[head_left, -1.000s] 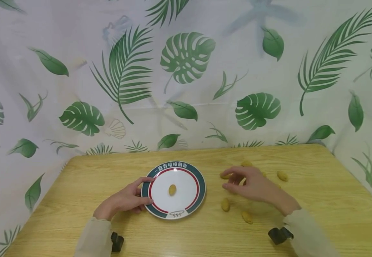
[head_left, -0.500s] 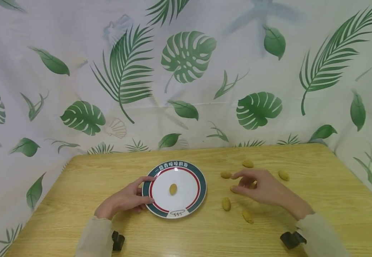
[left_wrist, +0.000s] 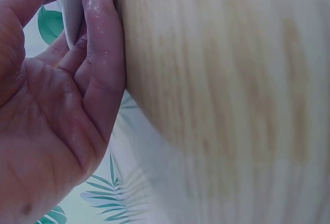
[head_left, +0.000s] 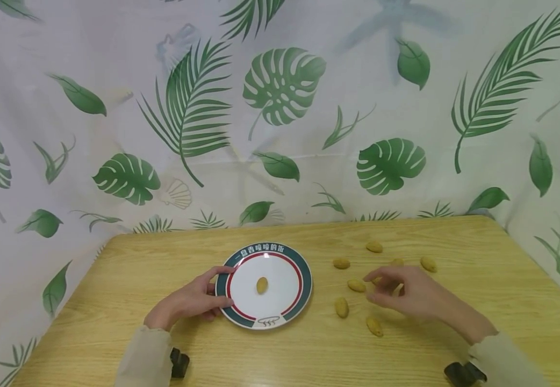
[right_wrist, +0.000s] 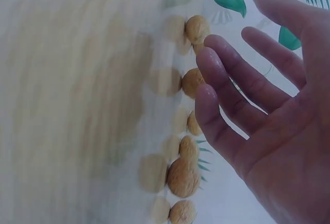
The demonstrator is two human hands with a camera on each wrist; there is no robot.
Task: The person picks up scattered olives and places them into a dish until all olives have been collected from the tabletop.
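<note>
A white plate (head_left: 285,274) with a dark green rim and red ring lies on the table, left of centre. On it rests one oval, yellow-brown, nut-like piece (head_left: 261,285). My left hand (head_left: 188,302) grips the plate's left rim, thumb over the top and other fingers below it. My right hand (head_left: 408,293) hovers over several similar pieces, its fingers gently bent and apart with nothing between them. Nearest its fingertips is one nut-like piece (head_left: 356,286). In the right wrist view the pieces (right_wrist: 184,176) look wrinkled and sit beside the spread fingers. The right hand partly hides some of them.
The wooden table (head_left: 270,360) ends at a back edge against a leaf-printed cloth (head_left: 309,177). Loose pieces lie around the right hand, one (head_left: 428,264) farther right and another (head_left: 374,246) farther back. A black wrist device (head_left: 179,363) sits by the left sleeve.
My right hand has moved right and slightly toward me, uncovering several nut-like pieces. The left hand has kept its grip on the plate, and the piece on the plate has stayed put.
</note>
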